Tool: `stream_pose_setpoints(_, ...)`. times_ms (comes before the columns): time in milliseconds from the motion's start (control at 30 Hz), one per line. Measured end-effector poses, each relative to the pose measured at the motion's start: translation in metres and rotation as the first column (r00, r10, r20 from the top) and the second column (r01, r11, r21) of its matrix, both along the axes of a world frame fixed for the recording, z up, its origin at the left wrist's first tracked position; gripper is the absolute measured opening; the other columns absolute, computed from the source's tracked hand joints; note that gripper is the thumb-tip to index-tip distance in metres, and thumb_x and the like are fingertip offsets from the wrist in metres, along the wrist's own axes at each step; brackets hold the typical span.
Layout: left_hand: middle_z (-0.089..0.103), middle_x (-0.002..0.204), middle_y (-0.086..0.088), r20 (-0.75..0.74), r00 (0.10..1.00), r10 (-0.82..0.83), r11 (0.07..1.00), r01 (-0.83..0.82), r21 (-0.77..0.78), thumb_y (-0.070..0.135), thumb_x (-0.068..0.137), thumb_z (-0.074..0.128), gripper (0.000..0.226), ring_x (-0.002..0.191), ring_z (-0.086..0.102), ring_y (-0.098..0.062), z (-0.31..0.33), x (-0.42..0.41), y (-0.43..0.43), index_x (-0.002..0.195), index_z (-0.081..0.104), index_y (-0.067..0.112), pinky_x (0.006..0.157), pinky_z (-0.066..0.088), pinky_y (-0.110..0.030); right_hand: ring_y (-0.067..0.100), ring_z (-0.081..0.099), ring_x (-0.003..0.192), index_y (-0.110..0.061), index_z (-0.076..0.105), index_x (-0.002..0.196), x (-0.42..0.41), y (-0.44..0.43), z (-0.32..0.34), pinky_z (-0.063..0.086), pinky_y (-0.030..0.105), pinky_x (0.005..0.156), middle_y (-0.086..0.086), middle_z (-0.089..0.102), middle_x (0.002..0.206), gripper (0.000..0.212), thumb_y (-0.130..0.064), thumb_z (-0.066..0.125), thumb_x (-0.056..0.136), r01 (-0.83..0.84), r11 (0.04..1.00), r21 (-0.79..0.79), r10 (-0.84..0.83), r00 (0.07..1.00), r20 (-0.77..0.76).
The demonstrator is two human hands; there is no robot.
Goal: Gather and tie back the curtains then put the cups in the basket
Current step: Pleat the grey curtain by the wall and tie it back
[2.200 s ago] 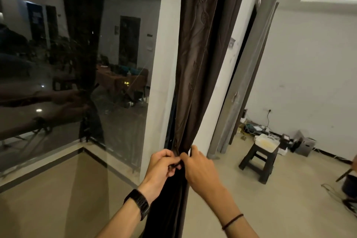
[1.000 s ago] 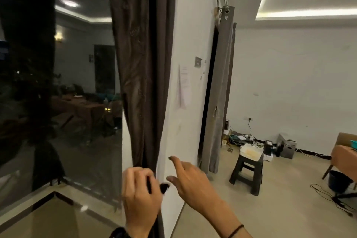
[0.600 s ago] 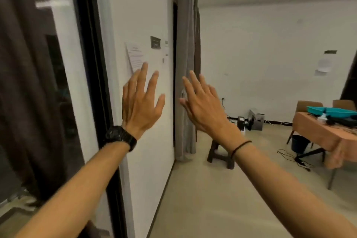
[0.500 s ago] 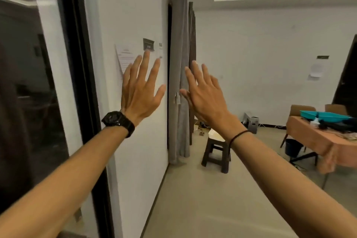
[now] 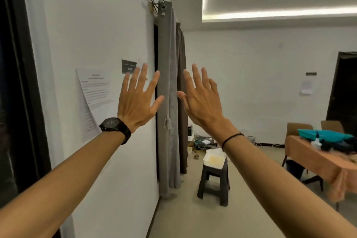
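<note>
Both my arms are stretched out in front of me with the fingers spread. My left hand [image 5: 138, 99], with a black watch on its wrist, and my right hand [image 5: 201, 98], with a black band on its wrist, hold nothing. Between and beyond them a grey curtain [image 5: 167, 91] hangs gathered along the white wall, with a darker brown curtain [image 5: 182, 91] just behind it. Neither hand touches the curtains. A teal basket [image 5: 324, 135] sits on the orange-clothed table [image 5: 316, 157] at the far right. I cannot make out any cups.
A dark plastic stool [image 5: 214, 179] with a white tray on top stands on the floor near the curtains. Cables and small boxes lie by the far wall. Two brown chairs stand behind the table. A dark window frame [image 5: 21, 102] runs down the left edge. A paper sheet hangs on the wall.
My hands let go of the brown curtain by the window and rose open in front of me. My view turned right, from the window toward the grey curtain and the room.
</note>
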State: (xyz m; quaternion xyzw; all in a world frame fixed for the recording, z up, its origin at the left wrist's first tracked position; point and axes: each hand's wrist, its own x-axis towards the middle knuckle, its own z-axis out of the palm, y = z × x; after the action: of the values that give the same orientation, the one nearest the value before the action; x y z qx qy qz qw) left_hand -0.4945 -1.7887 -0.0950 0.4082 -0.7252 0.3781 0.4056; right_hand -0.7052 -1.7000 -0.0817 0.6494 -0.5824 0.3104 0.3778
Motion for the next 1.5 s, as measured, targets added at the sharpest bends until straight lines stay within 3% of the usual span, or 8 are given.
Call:
stream_pose_setpoints(467,0.016,0.172,-0.022,0.019,0.998,0.052,0.996,-0.05,-0.068,0.064,0.103,0.033,0.076,0.158,0.021,-0.044,0.043,-0.052,-0.264,0.166,0.023,0.022,0.126,0.016,-0.064,0.043,0.024,0.152,-0.012,0.025,0.159,-0.065,-0.285,0.007,0.034,0.053,0.116,0.019,0.021,0.167,0.066,-0.052,0.029,0.107,0.025,0.995,-0.097,-0.022,0.999,0.036)
stream_pose_setpoints(833,0.013,0.173,-0.019,0.042,0.999,0.032,0.999,-0.03,-0.041,0.063,0.102,0.033,0.077,0.158,0.02,-0.042,0.042,-0.158,-0.451,0.167,0.02,0.023,0.127,0.014,-0.064,0.043,0.025,0.152,-0.013,0.025,0.159,-0.165,-0.466,-0.001,0.034,0.051,0.115,0.019,0.023,0.166,0.064,-0.051,0.023,0.107,0.032,0.998,-0.061,-0.027,0.997,0.079)
stream_pose_setpoints(1233,0.013,0.173,-0.019,-0.037,0.989,0.14,0.99,-0.14,-0.002,0.063,0.101,0.033,0.078,0.158,0.019,-0.043,0.075,-0.223,-0.638,0.166,0.021,0.022,0.127,0.015,-0.062,0.044,0.028,0.15,-0.013,0.024,0.159,-0.22,-0.682,0.046,0.034,0.051,0.115,0.021,0.024,0.165,0.064,-0.049,0.028,0.107,-0.104,0.987,-0.12,0.111,0.993,0.048)
stream_pose_setpoints(1400,0.013,0.173,-0.019,-0.013,0.99,0.14,0.99,-0.14,-0.026,0.063,0.101,0.034,0.078,0.158,0.02,-0.042,0.061,-0.236,-0.721,0.166,0.022,0.022,0.126,0.019,-0.062,0.043,0.031,0.149,-0.013,0.025,0.159,-0.228,-0.771,0.02,0.036,0.049,0.113,0.02,0.027,0.165,0.064,-0.05,0.026,0.107,-0.125,0.986,-0.111,0.132,0.989,0.063)
stream_pose_setpoints(1500,0.015,0.172,-0.02,0.069,0.985,0.16,0.987,-0.158,-0.022,0.062,0.101,0.04,0.078,0.156,0.025,-0.043,0.05,-0.232,-0.772,0.165,0.023,0.022,0.122,0.03,-0.061,0.041,0.036,0.147,-0.011,0.026,0.158,-0.234,-0.819,0.008,0.038,0.049,0.112,0.018,0.035,0.161,0.062,-0.049,0.029,0.108,-0.154,0.982,-0.107,0.159,0.986,0.039)
